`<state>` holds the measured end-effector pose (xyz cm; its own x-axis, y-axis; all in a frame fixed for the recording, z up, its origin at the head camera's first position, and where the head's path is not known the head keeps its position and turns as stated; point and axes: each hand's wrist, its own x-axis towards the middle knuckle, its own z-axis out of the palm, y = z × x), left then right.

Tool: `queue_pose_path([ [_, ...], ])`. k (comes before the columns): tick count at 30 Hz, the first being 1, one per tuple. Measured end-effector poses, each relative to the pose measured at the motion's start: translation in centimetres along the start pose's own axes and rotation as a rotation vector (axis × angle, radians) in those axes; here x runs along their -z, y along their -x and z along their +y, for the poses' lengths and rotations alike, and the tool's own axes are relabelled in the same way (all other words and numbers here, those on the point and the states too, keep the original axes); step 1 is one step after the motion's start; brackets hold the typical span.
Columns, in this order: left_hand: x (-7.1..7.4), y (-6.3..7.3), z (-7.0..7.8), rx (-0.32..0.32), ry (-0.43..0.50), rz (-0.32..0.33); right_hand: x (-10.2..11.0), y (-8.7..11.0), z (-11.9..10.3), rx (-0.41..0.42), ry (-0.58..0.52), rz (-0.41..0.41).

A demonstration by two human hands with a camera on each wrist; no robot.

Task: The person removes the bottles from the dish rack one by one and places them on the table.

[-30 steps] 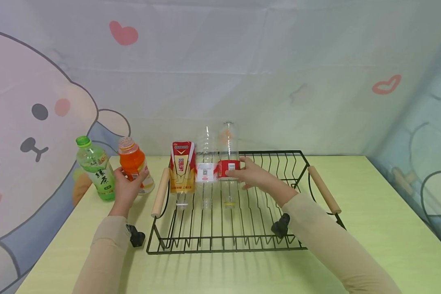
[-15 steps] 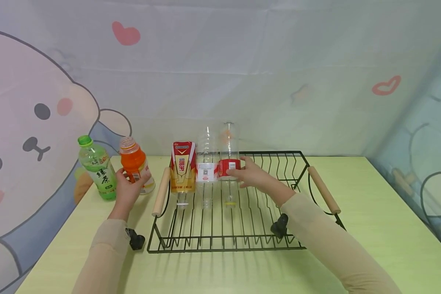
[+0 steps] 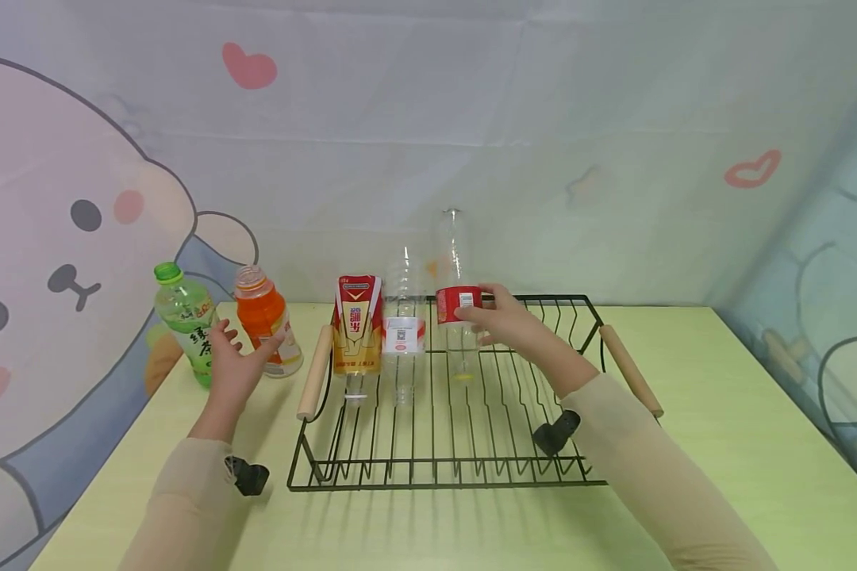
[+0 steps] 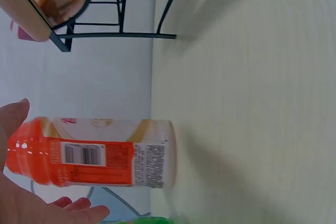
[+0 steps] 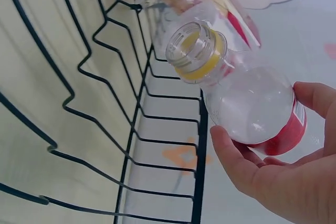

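Observation:
In the head view my right hand (image 3: 510,321) grips a clear plastic bottle with a red label (image 3: 459,305), neck down, above the wire rack (image 3: 443,461). The right wrist view shows its uncapped mouth with a yellow ring (image 5: 212,59), thumb and fingers around the label. My left hand (image 3: 236,366) has its thumb and fingers spread in front of an orange bottle (image 3: 263,313), which stands upright without a cap on the table. In the left wrist view, thumb and fingers lie on either side of the orange bottle (image 4: 94,153), a gap showing below it. A green tea bottle (image 3: 186,317) stands just left.
Leaning upside down in the rack's left part are a red-and-gold bottle (image 3: 357,325) and a clear bottle with a white label (image 3: 403,336). Wooden handles (image 3: 317,373) flank the rack. A printed cloth (image 3: 414,143) hangs behind the table (image 3: 700,412).
My right hand has lifted the red-label bottle up and slightly right, away from the white-label one. My left hand has spread its fingers and come off the orange bottle, shifting slightly left.

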<state>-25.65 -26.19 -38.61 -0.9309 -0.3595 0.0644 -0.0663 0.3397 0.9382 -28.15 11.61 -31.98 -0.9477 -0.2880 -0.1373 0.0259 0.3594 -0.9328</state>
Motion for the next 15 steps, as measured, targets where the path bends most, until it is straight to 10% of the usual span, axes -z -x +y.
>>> queue_pose_path([
  [15, 0.2, 3.3, 3.9, -0.12, -0.062, 0.101, 2.0, 1.7, -1.6, 0.06, -0.035, 0.02],
])
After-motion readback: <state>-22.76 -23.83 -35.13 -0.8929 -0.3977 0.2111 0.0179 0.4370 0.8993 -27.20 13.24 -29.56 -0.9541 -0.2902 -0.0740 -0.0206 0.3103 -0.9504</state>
